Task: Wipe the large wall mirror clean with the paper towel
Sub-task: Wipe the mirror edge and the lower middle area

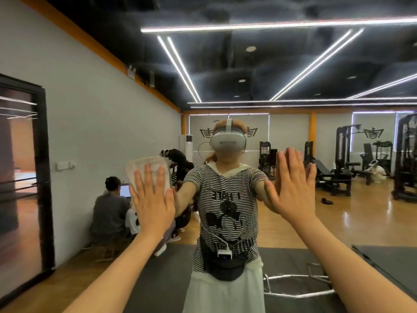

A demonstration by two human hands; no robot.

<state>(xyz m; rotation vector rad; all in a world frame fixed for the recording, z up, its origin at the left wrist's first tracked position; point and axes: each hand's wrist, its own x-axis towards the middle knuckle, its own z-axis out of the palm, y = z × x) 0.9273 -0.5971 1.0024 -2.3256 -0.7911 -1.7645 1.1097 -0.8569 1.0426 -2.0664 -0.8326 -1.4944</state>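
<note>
1. While both arms reach fwd in the head view, the left hand (151, 201) lies flat on the paper towel (147, 171), fingers straight and spread. Nothing is curled round the towel; it's pinned to the glass by palm pressure, not gripped.

2. Towel sits under and above that hand, its top edge poking out past the fingertips, on the left-centre part of the wall mirror (293, 218), approx head height of the reflected person.

3. Right hand (291, 186) is open too, fingers straight and together, holding nothing. It meets its own reflection fingertip to fingertip, so I'd say it's touching or all but touching the glass, prob. as a brace.

4. Step in hand, my read: mid-wipe. Towel is pressed on, stroke underway or abt to go. Can't tell from one shot which way it's travelling.

5. How far along? Can't judge. No obvious smears or streaks show, and the gym reflection (machines, wood floor, ceiling lights) looks sharp all over.

6. Next move calls for: keep the palm flat w/ even pressure so the towel doesn't slip or bunch, sweep across in overlapping passes, then shift to the untouched right side and lower glass.
</note>
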